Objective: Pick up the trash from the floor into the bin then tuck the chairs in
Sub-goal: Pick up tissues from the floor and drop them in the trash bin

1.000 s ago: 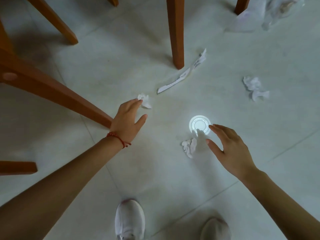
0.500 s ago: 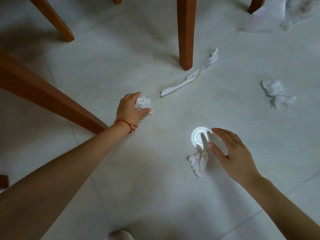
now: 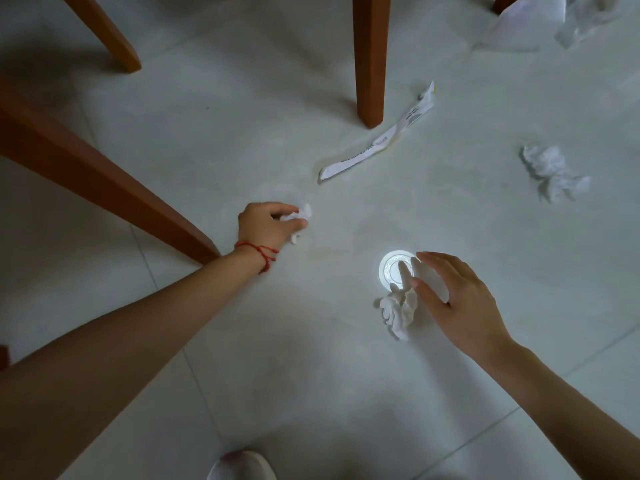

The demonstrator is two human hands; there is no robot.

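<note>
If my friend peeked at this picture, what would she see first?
Probably the glowing white ring of light on the floor, low in the middle, just under the fingers of the open right hand. Next, the left hand with a red string on its wrist, closed around a crumpled tissue. Another tissue wad lies beside the right hand, and brown wooden chair legs stand farther back.

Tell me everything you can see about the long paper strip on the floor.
The paper strip is a long, narrow white slip with dark print, slightly creased and bent. It lies flat on the pale tiled floor, running diagonally, with its far end beside the foot of a wooden chair leg. Neither hand touches it.
</note>
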